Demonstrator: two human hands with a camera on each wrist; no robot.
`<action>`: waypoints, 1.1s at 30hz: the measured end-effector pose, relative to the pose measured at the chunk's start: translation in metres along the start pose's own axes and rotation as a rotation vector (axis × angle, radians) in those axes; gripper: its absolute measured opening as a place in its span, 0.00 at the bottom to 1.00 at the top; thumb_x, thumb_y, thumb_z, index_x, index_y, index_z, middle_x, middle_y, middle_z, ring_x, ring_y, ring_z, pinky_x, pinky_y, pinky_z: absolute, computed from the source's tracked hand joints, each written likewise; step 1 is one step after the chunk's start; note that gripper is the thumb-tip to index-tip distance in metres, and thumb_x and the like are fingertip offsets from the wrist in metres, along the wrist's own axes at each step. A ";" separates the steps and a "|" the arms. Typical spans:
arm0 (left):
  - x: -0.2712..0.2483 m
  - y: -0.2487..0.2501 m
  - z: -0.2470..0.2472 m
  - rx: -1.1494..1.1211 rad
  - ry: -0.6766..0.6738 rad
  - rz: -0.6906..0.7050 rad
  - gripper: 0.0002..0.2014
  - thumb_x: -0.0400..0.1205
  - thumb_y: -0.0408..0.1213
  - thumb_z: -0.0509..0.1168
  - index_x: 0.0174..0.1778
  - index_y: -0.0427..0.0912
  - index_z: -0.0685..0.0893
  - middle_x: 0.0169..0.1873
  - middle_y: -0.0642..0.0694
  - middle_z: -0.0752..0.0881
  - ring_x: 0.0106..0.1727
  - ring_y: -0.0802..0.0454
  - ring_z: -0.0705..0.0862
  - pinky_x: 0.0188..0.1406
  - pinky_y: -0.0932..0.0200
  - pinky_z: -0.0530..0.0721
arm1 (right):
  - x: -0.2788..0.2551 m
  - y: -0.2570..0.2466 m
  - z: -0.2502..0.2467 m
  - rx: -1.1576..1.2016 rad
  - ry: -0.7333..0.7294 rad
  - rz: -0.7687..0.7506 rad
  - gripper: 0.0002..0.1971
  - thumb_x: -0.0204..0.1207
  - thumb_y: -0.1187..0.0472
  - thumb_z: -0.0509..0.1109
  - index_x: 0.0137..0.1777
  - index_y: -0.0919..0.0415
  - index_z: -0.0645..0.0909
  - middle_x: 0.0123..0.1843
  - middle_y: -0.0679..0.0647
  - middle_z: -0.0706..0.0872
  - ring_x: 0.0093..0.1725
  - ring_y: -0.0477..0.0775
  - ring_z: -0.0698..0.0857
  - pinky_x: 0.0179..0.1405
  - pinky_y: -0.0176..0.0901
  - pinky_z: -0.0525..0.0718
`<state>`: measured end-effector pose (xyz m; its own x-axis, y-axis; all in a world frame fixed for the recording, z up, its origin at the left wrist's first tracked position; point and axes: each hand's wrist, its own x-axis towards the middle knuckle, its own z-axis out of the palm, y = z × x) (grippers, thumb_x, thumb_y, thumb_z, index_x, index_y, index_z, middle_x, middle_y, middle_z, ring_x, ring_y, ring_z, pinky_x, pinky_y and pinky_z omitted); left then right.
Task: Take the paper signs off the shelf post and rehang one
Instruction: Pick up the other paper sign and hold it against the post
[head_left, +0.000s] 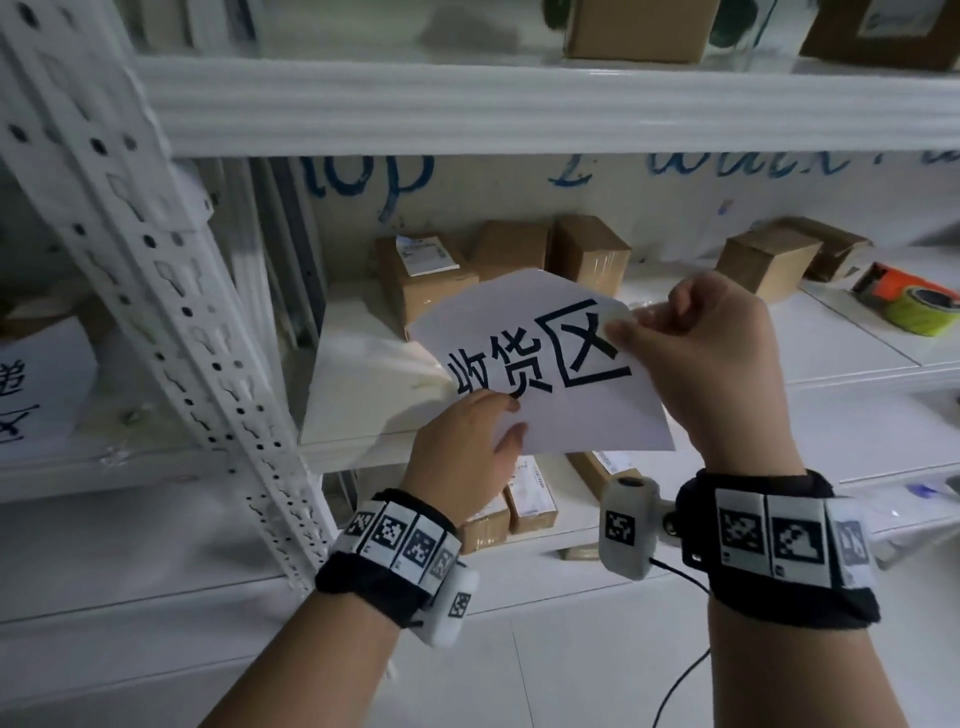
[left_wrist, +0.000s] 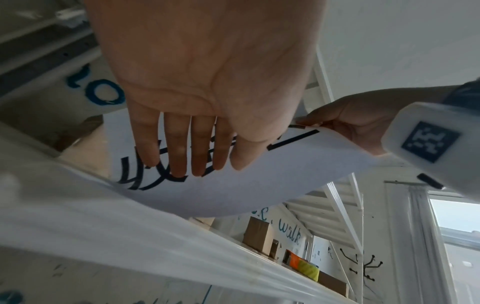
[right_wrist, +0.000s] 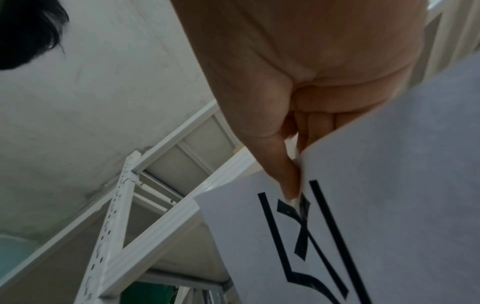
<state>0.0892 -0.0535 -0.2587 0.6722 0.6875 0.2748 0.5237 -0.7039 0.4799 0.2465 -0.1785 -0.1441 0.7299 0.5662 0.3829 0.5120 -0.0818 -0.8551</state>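
Looking down from the head view, we see the paper sign (head_left: 550, 395) held before the shelf (head_left: 852, 353), apart from the perforated shelf post (head_left: 171, 312) at left, our left hand (head_left: 462, 457) at its lower corner and our right hand (head_left: 711, 364) at its upper edge. From the left wrist, our fingers (left_wrist: 176, 152) lie straight and close together against the printed sheet. From the right wrist, thumb (right_wrist: 280, 164) and curled fingers pinch the sign's edge by the boxed character.

cardboard boxes (head_left: 587, 254) mid-level | orange and yellow-green tape rolls (head_left: 914, 304) right of them | blue lettering (head_left: 395, 176) behind
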 end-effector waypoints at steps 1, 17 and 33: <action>-0.002 -0.003 0.000 -0.023 -0.008 -0.023 0.17 0.88 0.53 0.61 0.71 0.54 0.81 0.68 0.59 0.83 0.66 0.59 0.83 0.67 0.56 0.84 | -0.004 -0.006 0.002 -0.026 0.008 -0.021 0.23 0.73 0.65 0.84 0.37 0.51 0.68 0.36 0.51 0.92 0.37 0.48 0.91 0.49 0.58 0.94; -0.032 -0.005 -0.024 -0.431 -0.212 -0.130 0.25 0.93 0.52 0.53 0.83 0.46 0.72 0.79 0.48 0.75 0.78 0.51 0.76 0.80 0.49 0.73 | -0.060 -0.056 0.055 -0.227 0.138 -0.272 0.06 0.72 0.71 0.70 0.37 0.67 0.76 0.33 0.61 0.82 0.34 0.62 0.81 0.32 0.58 0.80; -0.033 -0.047 -0.067 -0.874 0.027 -0.418 0.56 0.68 0.87 0.38 0.87 0.56 0.59 0.85 0.43 0.67 0.82 0.41 0.72 0.81 0.33 0.68 | -0.098 -0.151 0.013 0.074 0.051 -0.342 0.18 0.70 0.64 0.86 0.41 0.54 0.77 0.40 0.55 0.93 0.40 0.47 0.94 0.45 0.45 0.94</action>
<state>0.0070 -0.0309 -0.2342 0.5019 0.8638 -0.0447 0.1363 -0.0279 0.9903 0.0917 -0.2109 -0.0575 0.5448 0.5085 0.6668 0.6977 0.1663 -0.6968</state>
